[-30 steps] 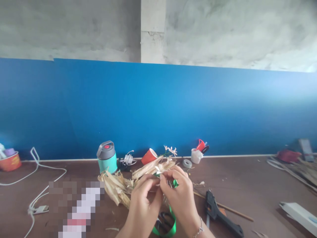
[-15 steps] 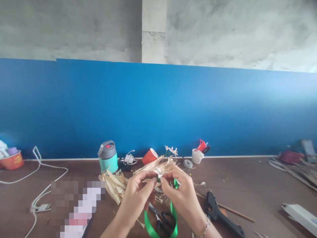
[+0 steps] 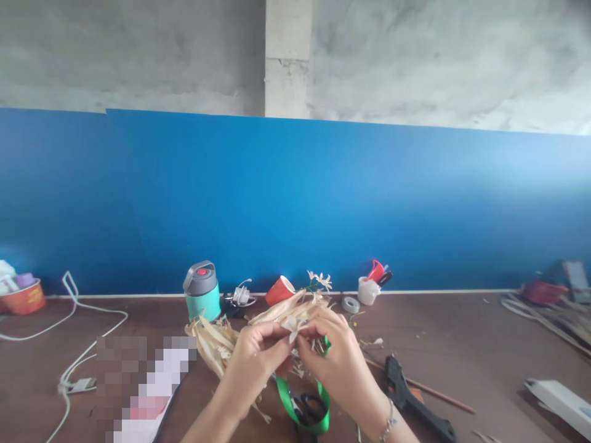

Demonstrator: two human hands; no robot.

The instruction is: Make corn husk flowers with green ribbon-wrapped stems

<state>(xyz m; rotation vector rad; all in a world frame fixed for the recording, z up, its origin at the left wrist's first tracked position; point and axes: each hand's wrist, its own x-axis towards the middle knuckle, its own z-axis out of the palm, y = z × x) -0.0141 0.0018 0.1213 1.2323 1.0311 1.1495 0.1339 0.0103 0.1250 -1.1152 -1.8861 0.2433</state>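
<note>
A small pale flower (image 3: 293,326), its petals spread, is pinched between my two hands above the middle of the table. My left hand (image 3: 264,349) grips it from the left with thumb and fingers pressed together. From the other side, my right hand (image 3: 330,344) holds its petals the same way. A loop of green ribbon (image 3: 287,400) hangs below my hands, its upper part hidden by my right hand. Black-handled scissors (image 3: 311,406) lie beneath, partly behind the ribbon. Dried corn husks (image 3: 215,344) lie left of my hands, and more lie just beyond them.
A black glue gun (image 3: 410,397) and a thin stick (image 3: 443,394) lie to the right. At the back stand a turquoise flask (image 3: 203,301), a tipped orange cup (image 3: 279,290), a tape roll (image 3: 350,305) and a white cup of pens (image 3: 368,291). A white cable (image 3: 83,354) trails at left.
The flower has turned in my fingers, so its spread petals now face me more. The ribbon loop has swung and shifted slightly. Both hands stay in nearly the same place.
</note>
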